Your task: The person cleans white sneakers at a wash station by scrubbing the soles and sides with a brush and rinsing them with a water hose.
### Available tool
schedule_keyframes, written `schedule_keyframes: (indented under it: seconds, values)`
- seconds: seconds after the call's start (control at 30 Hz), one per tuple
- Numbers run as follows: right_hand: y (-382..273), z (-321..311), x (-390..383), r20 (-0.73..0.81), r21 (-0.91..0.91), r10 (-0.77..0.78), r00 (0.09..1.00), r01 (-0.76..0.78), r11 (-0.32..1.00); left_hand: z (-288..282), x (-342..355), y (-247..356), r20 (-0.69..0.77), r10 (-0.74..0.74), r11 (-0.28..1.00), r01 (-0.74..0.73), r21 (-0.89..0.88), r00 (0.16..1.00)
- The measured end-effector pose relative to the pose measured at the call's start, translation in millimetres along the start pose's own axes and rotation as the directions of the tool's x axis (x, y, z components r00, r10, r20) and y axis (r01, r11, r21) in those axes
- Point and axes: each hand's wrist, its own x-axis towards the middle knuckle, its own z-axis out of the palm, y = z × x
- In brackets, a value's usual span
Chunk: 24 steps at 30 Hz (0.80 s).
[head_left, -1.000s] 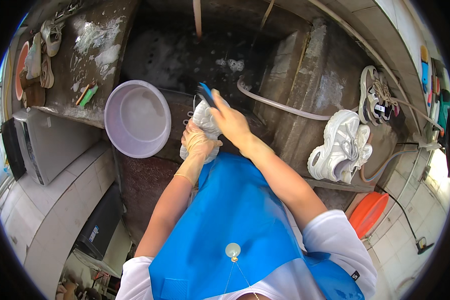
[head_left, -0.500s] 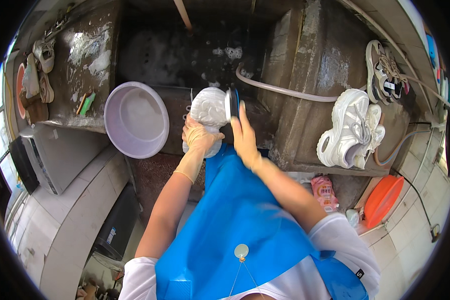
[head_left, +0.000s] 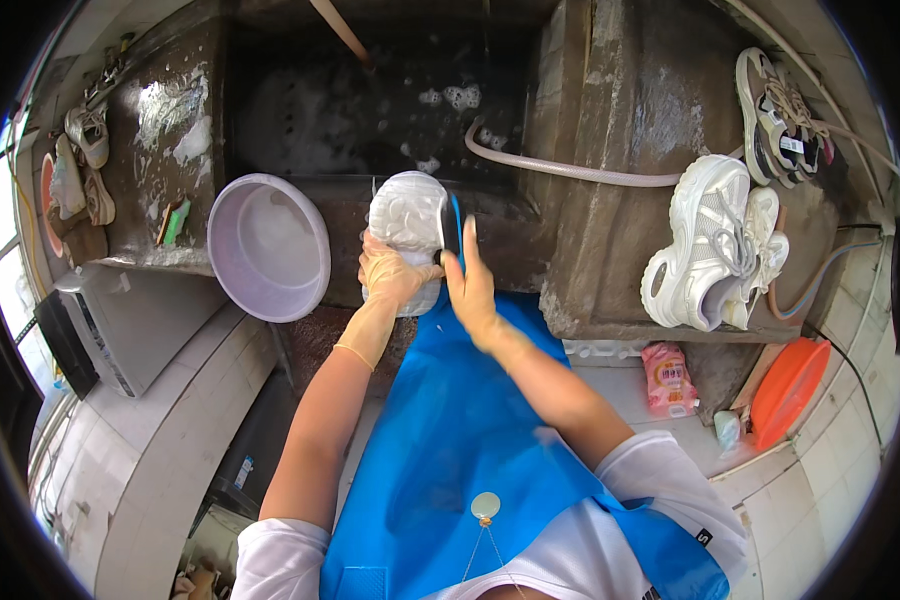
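My blue apron [head_left: 450, 430] spreads nearest me; its far edge reaches just under my hands, and on its right it comes close to the near corner of the concrete ledge [head_left: 610, 260]. My left hand [head_left: 392, 275], in a thin yellowish glove, is clamped around the middle of a pale shoe [head_left: 407, 212], thumb across the upturned sole, fingers wrapped over its left side. My right hand [head_left: 473, 295] has thumb and fingers closed on a black-and-blue brush [head_left: 453, 230], which stands along the right edge of that sole; whether its bristles touch there I cannot tell. Left of the shoe, a narrow gap runs to the lilac basin [head_left: 308, 275]. On the right I have more room before the ledge's edge; white sneakers [head_left: 695, 245] sit well over on it. Farther off, a hose [head_left: 570, 173] crosses the ledge toward the dark trough [head_left: 300, 120], where suds [head_left: 460, 97] lie.
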Motion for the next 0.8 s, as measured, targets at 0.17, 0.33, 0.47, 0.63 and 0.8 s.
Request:
schedule_keyframes:
  seconds: [0.17, 0.33, 0.47, 0.63, 0.8]
  values:
    - [18, -7, -46, 0.055, -0.135, -0.031, 0.998, 0.038, 0.99, -2, 0, -2, -0.001, 0.045, 0.999, -0.045, -0.013, 0.999]
    - [-22, 4, 36, -0.084, -0.134, -0.197, 0.977, 0.185, 0.974, 6, 6, -9, -0.024, 0.075, 0.997, -0.076, -0.014, 0.997]
    - [41, -14, -37, 0.129, -0.236, -0.14, 0.982, 0.167, 0.957, 1, 6, -14, -0.007, 0.074, 0.997, -0.074, -0.027, 0.997]
    - [-35, 0, 51, 0.042, -0.172, -0.131, 0.99, 0.137, 0.976, -4, 1, -2, -0.006, 0.118, 0.991, -0.118, -0.069, 0.993]
    - [31, -33, -25, 0.205, -0.298, -0.17, 0.964, 0.227, 0.927, 1, -1, -12, -0.072, 0.066, 0.996, -0.07, -0.057, 0.995]
